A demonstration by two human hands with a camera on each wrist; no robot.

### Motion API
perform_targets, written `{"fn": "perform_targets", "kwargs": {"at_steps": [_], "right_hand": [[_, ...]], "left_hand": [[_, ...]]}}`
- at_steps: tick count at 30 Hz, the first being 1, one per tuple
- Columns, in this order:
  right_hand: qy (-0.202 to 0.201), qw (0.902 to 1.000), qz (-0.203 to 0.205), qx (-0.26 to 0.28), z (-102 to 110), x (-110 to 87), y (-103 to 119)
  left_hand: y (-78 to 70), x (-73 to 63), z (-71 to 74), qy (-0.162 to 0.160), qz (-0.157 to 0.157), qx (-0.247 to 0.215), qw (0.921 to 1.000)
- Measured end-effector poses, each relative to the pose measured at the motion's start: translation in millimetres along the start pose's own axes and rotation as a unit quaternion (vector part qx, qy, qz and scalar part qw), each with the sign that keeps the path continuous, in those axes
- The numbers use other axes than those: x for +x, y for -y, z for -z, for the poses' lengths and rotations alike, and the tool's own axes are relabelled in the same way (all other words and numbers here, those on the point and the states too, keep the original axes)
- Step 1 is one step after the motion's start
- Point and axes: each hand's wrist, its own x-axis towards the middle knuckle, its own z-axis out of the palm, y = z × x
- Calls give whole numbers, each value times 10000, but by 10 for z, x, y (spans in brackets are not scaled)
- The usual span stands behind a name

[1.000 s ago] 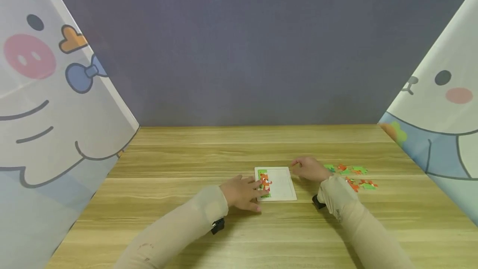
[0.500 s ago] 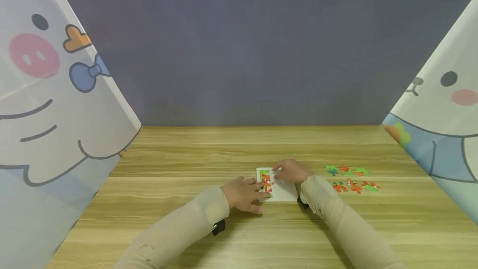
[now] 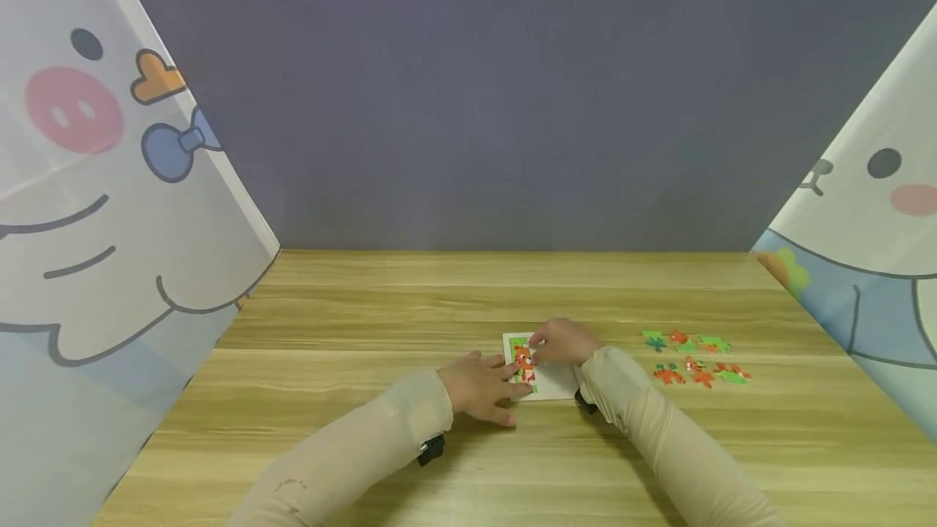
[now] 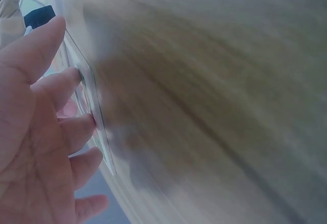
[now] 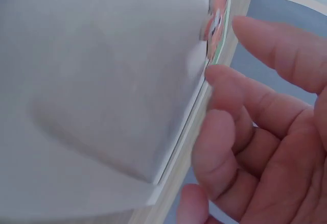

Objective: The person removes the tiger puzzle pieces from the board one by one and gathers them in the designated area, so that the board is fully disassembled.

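A flat white puzzle board [image 3: 554,385] lies on the wooden table, with a strip of joined pieces showing an orange animal on green [image 3: 524,358] along its left side. My left hand [image 3: 477,387] rests on the board's left edge, fingers straight and spread over the strip. In the left wrist view the fingertips [image 4: 88,122] touch the board's rim. My right hand [image 3: 567,341] is over the upper part of the board beside the strip. In the right wrist view its thumb and index finger are apart near the strip, with no piece visible between them; its other fingers are bent.
Several loose orange and green puzzle pieces [image 3: 701,376] lie in two rows right of the board. A grey wall [image 3: 512,104] stands behind the table [image 3: 366,291]. Panels with cartoon animals [image 3: 117,226] flank both sides. A black band [image 3: 432,450] is on the left wrist.
My right hand has moved left from beyond the board's right edge to the strip of joined pieces. My left hand has stayed on the board's left edge.
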Motion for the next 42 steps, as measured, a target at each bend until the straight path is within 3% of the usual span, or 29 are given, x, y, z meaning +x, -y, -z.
{"fn": "perform_targets", "kwargs": {"at_steps": [6,11,16,22,25,42], "right_hand": [[78,9998,-141,-132,-15,-3,57],[-9,9999,-116,111,-45,9,63],[-253,9967,-127,767,-60,17,34],[-268,9786,-425,1996,-66,19,-3],[-301,9729,-507,2236,-65,23,-7],[-486,9671,-524,2442,-121,102,51]], "left_hand": [[6,-1,9,45,-6,-40,10000],[13,-4,13,123,11,-48,9999],[21,8,15,172,38,65,9998],[1,13,34,276,43,123,9995],[-10,12,39,319,58,143,9994],[-15,28,61,439,110,146,9989]]}}
